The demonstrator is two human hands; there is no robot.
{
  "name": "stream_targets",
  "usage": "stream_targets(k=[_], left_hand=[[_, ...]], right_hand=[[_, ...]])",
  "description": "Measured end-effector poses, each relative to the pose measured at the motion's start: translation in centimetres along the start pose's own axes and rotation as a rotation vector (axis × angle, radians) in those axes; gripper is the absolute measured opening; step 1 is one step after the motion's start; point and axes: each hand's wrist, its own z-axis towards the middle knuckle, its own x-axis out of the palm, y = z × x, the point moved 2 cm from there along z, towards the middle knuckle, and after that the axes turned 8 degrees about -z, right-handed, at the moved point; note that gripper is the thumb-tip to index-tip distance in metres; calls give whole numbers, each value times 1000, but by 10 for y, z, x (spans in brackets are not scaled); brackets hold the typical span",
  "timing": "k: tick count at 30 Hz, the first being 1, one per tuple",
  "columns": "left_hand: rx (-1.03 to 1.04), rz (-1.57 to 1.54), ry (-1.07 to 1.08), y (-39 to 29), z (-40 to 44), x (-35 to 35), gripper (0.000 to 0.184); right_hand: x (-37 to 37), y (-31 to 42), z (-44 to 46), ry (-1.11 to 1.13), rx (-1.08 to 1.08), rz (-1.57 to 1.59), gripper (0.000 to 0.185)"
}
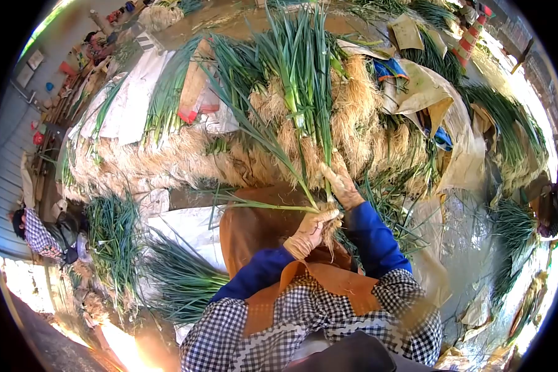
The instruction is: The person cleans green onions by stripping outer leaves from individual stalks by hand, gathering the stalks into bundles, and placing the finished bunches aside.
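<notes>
In light-coloured gloves, both hands are in front of my brown apron (248, 232). My left hand (311, 232) is closed around the lower ends of a few green onions (299, 175), just above their pale roots (330, 235). Some leaves fan out to the left, while others stand up towards the pile. Slightly higher and to the right, my right hand (343, 188) is wrapped around the white stalks, its fingertips partly hidden. Directly beyond, a bundle of green onions (301, 68) lies on the pile with its leaves pointing away.
A long pile of green onions with shaggy roots (186, 155) crosses in front of me, partly covered by sacks (133, 93). More green onions (183, 276) lie at my left on white sheeting (192, 229). Another person (43, 235) is at far left. Wet floor (456, 248) shows at right.
</notes>
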Motion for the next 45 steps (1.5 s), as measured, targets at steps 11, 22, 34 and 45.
stream_targets(k=[11, 22, 34, 45], left_hand=[[-5, -273, 8, -37, 14, -44, 7], [-409, -674, 566, -23, -17, -6, 17], [21, -240, -7, -28, -8, -16, 28], [-132, -237, 638, -81, -8, -5, 24]], right_hand=[[-33, -39, -130, -270, -182, -891, 20], [4, 28, -17, 18, -108, 89, 44], [34, -2, -44, -504, -176, -239, 32], [-102, -50, -87, -50, -159, -1438, 33]])
